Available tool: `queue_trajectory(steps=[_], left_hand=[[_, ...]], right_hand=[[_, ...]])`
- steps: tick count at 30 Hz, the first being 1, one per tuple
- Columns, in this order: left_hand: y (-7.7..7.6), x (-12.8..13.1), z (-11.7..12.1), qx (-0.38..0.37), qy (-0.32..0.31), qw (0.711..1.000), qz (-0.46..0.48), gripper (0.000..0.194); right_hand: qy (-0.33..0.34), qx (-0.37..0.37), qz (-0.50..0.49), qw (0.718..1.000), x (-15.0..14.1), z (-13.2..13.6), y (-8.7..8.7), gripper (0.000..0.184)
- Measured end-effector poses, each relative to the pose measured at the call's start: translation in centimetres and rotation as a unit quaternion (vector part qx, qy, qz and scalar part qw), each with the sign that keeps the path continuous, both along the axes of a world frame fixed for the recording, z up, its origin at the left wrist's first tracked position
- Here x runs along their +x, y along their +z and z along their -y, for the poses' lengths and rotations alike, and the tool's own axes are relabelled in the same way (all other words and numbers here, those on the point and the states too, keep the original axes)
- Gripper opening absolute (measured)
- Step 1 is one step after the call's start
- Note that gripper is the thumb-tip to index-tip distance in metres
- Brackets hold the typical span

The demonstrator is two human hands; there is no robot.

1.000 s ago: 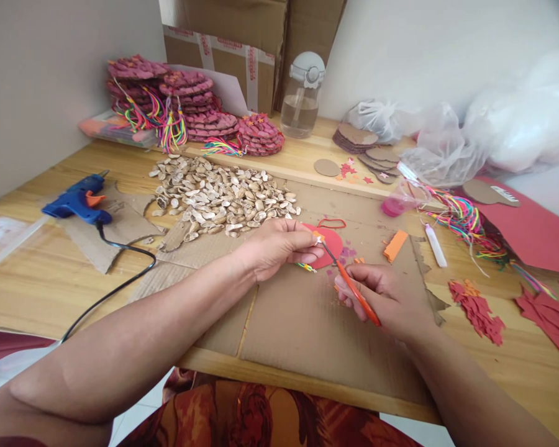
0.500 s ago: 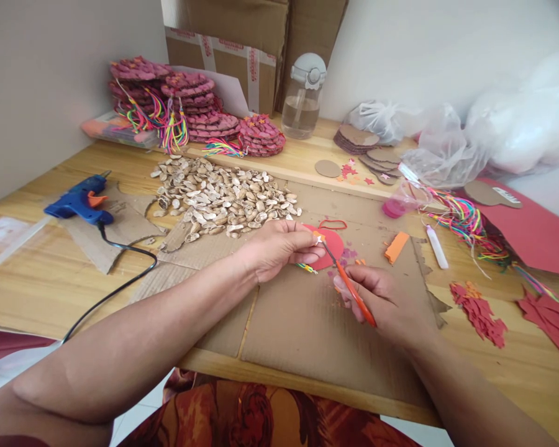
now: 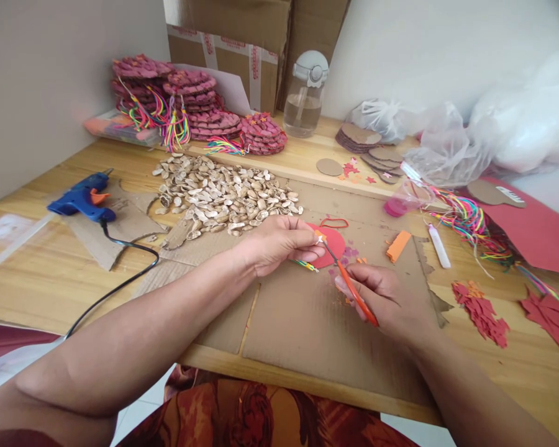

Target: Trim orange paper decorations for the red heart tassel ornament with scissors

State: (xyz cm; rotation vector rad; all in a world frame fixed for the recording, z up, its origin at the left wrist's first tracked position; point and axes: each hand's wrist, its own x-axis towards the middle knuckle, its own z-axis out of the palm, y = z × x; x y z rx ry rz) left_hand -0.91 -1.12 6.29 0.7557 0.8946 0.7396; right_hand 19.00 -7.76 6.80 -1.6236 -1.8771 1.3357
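My left hand (image 3: 279,243) is closed in a pinch on a tiny orange piece (image 3: 318,236) at the edge of a red disc (image 3: 331,245) lying on brown cardboard (image 3: 307,316). A short multicoloured cord (image 3: 306,266) shows just below its fingers. My right hand (image 3: 386,301) is closed around small orange-handled scissors (image 3: 351,285), whose dark tips (image 3: 327,247) meet the orange piece. Both hands work close together near the middle of the table.
A heap of pale seed shells (image 3: 223,195) lies behind my left hand. A blue glue gun (image 3: 81,198) with black cord sits at left. Stacks of maroon discs (image 3: 200,105), a water bottle (image 3: 305,93), plastic bags (image 3: 447,149), coloured cords (image 3: 466,220) and red scraps (image 3: 482,313) surround the cardboard.
Almost nothing differs; the hands hold the same pose and only the view has shifted slightly.
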Motion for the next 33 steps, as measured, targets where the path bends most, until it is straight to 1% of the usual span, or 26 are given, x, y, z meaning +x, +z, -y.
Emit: queue_trajectory(steps=[6, 10, 15, 19, 26, 30, 33], left_hand=[[0.1, -0.1, -0.3, 0.000, -0.011, 1.000, -0.004, 0.016], [0.1, -0.3, -0.4, 0.003, -0.022, 1.000, -0.006, 0.013], [0.1, -0.4, -0.4, 0.004, -0.031, 0.999, -0.014, 0.011], [0.1, -0.4, -0.4, 0.004, -0.033, 0.999, -0.021, 0.011], [0.2, -0.4, -0.5, 0.003, -0.035, 0.999, -0.024, 0.012], [0.3, -0.4, -0.3, -0.001, -0.053, 0.998, -0.027, 0.010], [0.3, -0.4, -0.2, -0.003, -0.052, 0.998, -0.029, 0.011]], right_hand=[[0.007, 0.007, 0.002, 1.000, -0.1, 0.0, 0.4, 0.036], [0.007, -0.001, 0.005, 1.000, 0.0, 0.0, 0.1, 0.036], [-0.007, -0.051, -0.028, 0.998, 0.5, 0.1, -0.6, 0.034], [-0.015, -0.080, -0.055, 0.995, 0.7, 0.1, -0.8, 0.034], [-0.017, -0.093, -0.075, 0.993, 0.7, 0.1, -0.8, 0.032], [-0.009, -0.092, -0.071, 0.993, 0.4, 0.0, -0.5, 0.035], [-0.004, -0.092, -0.072, 0.993, 0.3, -0.1, -0.3, 0.037]])
